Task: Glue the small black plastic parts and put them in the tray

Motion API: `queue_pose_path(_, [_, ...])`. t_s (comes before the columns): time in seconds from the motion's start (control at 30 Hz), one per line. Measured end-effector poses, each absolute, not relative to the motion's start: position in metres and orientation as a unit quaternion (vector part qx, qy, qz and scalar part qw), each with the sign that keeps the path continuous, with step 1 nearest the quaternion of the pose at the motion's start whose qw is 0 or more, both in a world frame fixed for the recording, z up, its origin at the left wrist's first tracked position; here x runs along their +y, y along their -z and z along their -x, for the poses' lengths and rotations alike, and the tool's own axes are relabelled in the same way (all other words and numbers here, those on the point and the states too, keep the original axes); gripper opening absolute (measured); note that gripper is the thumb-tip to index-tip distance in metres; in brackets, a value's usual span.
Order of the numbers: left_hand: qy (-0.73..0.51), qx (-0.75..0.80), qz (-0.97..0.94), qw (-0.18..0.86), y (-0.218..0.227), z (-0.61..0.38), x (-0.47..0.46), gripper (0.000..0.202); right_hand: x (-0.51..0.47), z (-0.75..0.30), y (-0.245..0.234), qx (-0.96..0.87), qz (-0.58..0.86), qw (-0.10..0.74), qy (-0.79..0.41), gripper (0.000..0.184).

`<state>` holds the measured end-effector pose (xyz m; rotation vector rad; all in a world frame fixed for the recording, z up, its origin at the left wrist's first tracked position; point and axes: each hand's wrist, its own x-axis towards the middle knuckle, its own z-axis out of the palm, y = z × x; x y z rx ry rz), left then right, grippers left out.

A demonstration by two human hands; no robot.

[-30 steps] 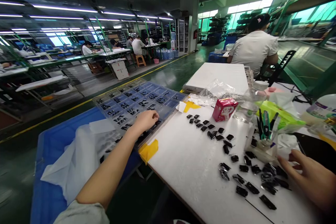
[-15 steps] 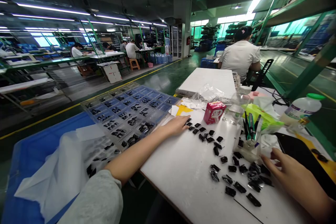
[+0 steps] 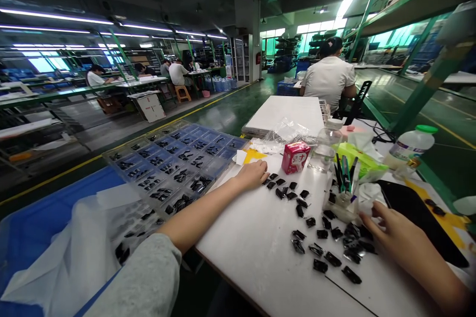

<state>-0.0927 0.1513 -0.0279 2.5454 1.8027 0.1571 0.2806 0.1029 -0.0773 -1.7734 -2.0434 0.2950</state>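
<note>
While the head view looks down at the white desk (image 3: pixel 238 237), the left hand (image 3: pixel 253 176) rests on it with its fingers curled in, just beside a group of small black pieces (image 3: pixel 286 190). Its grip looks closed, but nobody could tell if it pinches anything. The right hand (image 3: pixel 394 237) has its grip spread and holds nothing that shows. Its fingers are just beside a white tissue (image 3: pixel 370 198) and near a pile of more black pieces (image 3: pixel 351 242).

To the left of the desk lies a clear plastic tray (image 3: pixel 167 163) with many small boxes, and black pieces sit in them. It rests on a blue crate (image 3: pixel 40 208) with a white plastic sheet (image 3: pixel 63 267) on it. Farther up the desk are yellow tape (image 3: pixel 253 156), a small red box (image 3: pixel 295 157) and a cup of tools (image 3: pixel 344 178) — thin ones, standing up. Past the desk, a co-worker in a white shirt (image 3: pixel 329 79) sits with their back turned.
</note>
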Motion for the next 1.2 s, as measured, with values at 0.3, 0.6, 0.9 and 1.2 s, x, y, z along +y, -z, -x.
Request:
queue_pose_path(0.3, [-0.051, 0.581, -0.812, 0.012, 0.027, 0.093, 0.148, 0.029, 0.103, -0.282, 0.082, -0.739, 0.631, 0.217, -0.097, 0.038])
queue_pose_path(0.6, [-0.085, 0.571, -0.816, 0.037, 0.028, 0.091, 0.134, 0.03, 0.1, -0.279, 0.067, -0.726, 0.647, 0.2, -0.117, 0.04])
queue_pose_path(0.9, [-0.184, 0.691, -0.699, 0.019, 0.011, 0.126, 0.135, 0.031, 0.106, -0.285, 0.077, -0.714, 0.658, 0.205, -0.124, 0.039])
queue_pose_path(1.2, [-0.195, 0.804, -0.56, 0.046, -0.006, 0.214, 0.141, 0.031, 0.104, -0.278, 0.071, -0.706, 0.665, 0.204, -0.134, 0.04])
